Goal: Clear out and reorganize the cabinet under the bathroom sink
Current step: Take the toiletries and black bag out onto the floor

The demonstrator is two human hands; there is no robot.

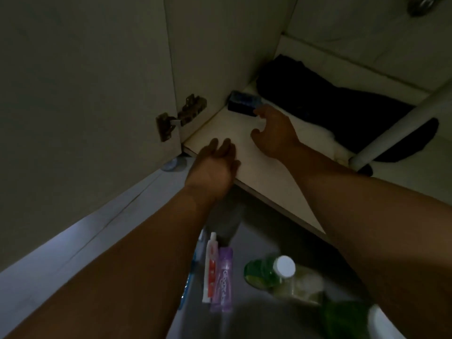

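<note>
Cabinet floor (244,152), pale and dimly lit, serves as the reference surface for everything in this view. At its rear left corner lies a small dark blue box (244,103), set against the cabinet's left side wall (220,57). The right hand (275,133) reaches across the floor toward that box; its fingertips (260,113) touch or nearly touch the box's near end, with thumb and fingers spread in a loose curl that grips nothing. The left hand (215,167) rests at the front edge of the floor, fingers extended and close together, palm empty, overlapping the edge. Behind the box and to its right, a dark cloth (318,104) is spread over the rear of the floor and trails toward the right. A white pipe (396,128) slants down across the cloth and meets the floor near its front right. To the left of the floor, the open cabinet door (85,94) hangs on a tarnished metal hinge (181,116). Below the front edge of the floor, on the grey bathroom floor (256,241), lie a red-and-white toothpaste tube (211,265) and a purple tube (223,280), side by side and touching. Just right of them lies a green bottle with a white cap (281,272), and a second green bottle (347,319) sits nearer the camera, blurred.
</note>
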